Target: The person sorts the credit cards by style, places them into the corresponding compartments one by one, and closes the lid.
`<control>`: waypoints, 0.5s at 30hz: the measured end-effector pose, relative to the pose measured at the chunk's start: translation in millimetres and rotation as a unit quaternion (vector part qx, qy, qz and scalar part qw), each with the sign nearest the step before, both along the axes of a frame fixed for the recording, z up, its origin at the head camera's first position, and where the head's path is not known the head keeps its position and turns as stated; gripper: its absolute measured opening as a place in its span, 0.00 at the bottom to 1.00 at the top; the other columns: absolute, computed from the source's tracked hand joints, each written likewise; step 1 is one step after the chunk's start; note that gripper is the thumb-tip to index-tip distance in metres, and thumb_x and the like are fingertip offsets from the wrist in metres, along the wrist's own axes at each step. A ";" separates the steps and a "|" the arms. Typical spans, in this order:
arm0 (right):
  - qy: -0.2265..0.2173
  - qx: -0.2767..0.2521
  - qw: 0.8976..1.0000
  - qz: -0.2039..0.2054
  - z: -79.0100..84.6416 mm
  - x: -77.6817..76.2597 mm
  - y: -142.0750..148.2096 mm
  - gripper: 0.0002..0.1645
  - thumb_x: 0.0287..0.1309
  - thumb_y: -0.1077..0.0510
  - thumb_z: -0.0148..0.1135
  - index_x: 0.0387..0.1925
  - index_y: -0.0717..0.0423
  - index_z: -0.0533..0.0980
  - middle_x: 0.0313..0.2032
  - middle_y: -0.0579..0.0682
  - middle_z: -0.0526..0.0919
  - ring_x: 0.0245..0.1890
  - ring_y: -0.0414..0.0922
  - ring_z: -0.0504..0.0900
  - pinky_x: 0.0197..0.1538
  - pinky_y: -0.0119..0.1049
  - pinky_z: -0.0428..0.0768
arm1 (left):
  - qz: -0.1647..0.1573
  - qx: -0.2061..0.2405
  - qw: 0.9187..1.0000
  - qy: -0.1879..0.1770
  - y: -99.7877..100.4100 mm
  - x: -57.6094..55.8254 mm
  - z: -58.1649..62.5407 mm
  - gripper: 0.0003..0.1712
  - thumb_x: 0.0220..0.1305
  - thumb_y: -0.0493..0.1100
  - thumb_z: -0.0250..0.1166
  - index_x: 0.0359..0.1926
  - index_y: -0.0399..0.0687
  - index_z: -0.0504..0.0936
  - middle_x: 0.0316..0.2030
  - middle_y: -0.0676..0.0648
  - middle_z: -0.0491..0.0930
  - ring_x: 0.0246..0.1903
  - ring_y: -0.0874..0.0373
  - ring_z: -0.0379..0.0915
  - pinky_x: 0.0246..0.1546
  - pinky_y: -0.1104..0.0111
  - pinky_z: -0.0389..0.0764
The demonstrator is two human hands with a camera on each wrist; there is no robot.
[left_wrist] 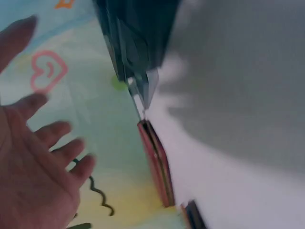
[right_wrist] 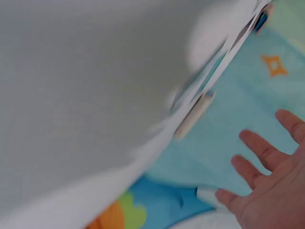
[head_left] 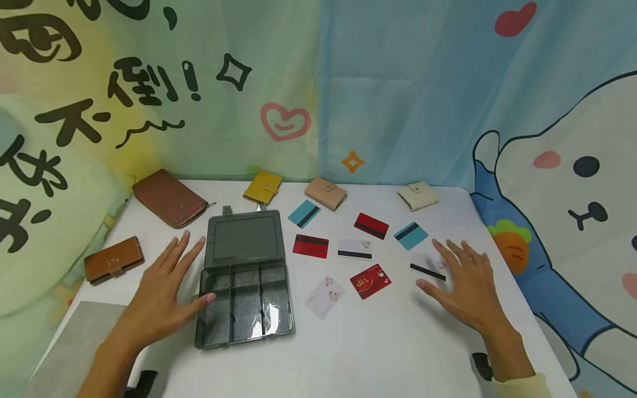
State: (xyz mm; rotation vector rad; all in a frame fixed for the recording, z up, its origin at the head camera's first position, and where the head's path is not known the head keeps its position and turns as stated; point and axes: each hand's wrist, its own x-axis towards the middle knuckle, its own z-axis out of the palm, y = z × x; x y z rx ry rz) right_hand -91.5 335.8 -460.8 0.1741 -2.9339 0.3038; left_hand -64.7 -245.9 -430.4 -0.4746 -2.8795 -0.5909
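My left hand (head_left: 166, 284), fingers spread, hovers at the left side of a dark grey see-through compartment box (head_left: 246, 237), its thumb over the box's left edge. The box lies with its lid folded back and its divided compartments facing up. My right hand (head_left: 468, 287) hovers with spread fingers by a clear card with a black stripe (head_left: 428, 272), partly covering it. Between the hands lie a red VIP card (head_left: 370, 281), a pale patterned card (head_left: 324, 297), a white striped card (head_left: 354, 249), red striped cards (head_left: 311, 246) and blue striped cards (head_left: 411, 236). Both wrist views show extended fingers holding nothing.
Along the back stand a brown zip wallet (head_left: 170, 198), a yellow wallet (head_left: 262, 187), a beige wallet (head_left: 325, 193) and a cream wallet (head_left: 418, 195). A tan wallet (head_left: 114, 260) and a grey sheet (head_left: 79, 337) lie at left. A printed curtain (head_left: 398, 99) hangs behind.
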 end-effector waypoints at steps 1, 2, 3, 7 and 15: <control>-0.001 -0.013 1.000 0.011 -0.8 -0.4 -8.0 0.61 0.44 0.30 0.72 0.77 0.38 0.56 0.71 0.65 0.63 0.72 0.67 0.55 0.71 0.76 0.42 | -0.008 0.022 1.000 -0.015 1.1 1.9 -1.8 0.58 0.53 0.59 0.75 0.79 0.64 0.52 0.80 0.46 0.44 0.76 0.37 0.44 0.65 0.30 0.56; -0.003 -0.028 0.999 0.021 -1.6 -0.7 -16.0 0.60 0.43 0.32 0.74 0.76 0.38 0.58 0.70 0.64 0.65 0.71 0.66 0.57 0.71 0.76 0.46 | -0.015 0.041 0.999 -0.028 1.9 3.5 -3.7 0.57 0.52 0.56 0.77 0.78 0.64 0.54 0.79 0.44 0.47 0.75 0.35 0.48 0.62 0.30 0.60; -0.006 -0.041 0.999 0.030 -2.3 -0.9 -24.1 0.59 0.42 0.33 0.76 0.75 0.39 0.60 0.69 0.62 0.67 0.70 0.64 0.60 0.70 0.75 0.51 | -0.021 0.057 0.997 -0.042 2.2 5.2 -5.9 0.57 0.51 0.53 0.78 0.77 0.65 0.56 0.78 0.43 0.49 0.73 0.34 0.50 0.60 0.30 0.62; -0.027 -0.095 0.992 0.075 -4.5 -1.1 -57.5 0.56 0.39 0.35 0.80 0.71 0.39 0.67 0.63 0.54 0.74 0.65 0.55 0.67 0.64 0.70 0.65 | -0.027 0.093 0.992 -0.079 1.2 10.4 -16.3 0.57 0.49 0.44 0.80 0.77 0.63 0.58 0.74 0.38 0.58 0.69 0.34 0.58 0.57 0.35 0.70; -0.119 -0.161 0.958 0.205 -7.4 -3.8 -123.6 0.42 0.42 0.41 0.81 0.62 0.35 0.75 0.57 0.40 0.78 0.59 0.41 0.71 0.62 0.52 0.78 | -0.045 0.131 0.986 -0.091 -6.3 11.4 -32.5 0.58 0.49 0.32 0.77 0.76 0.61 0.58 0.68 0.44 0.67 0.57 0.46 0.75 0.45 0.60 0.86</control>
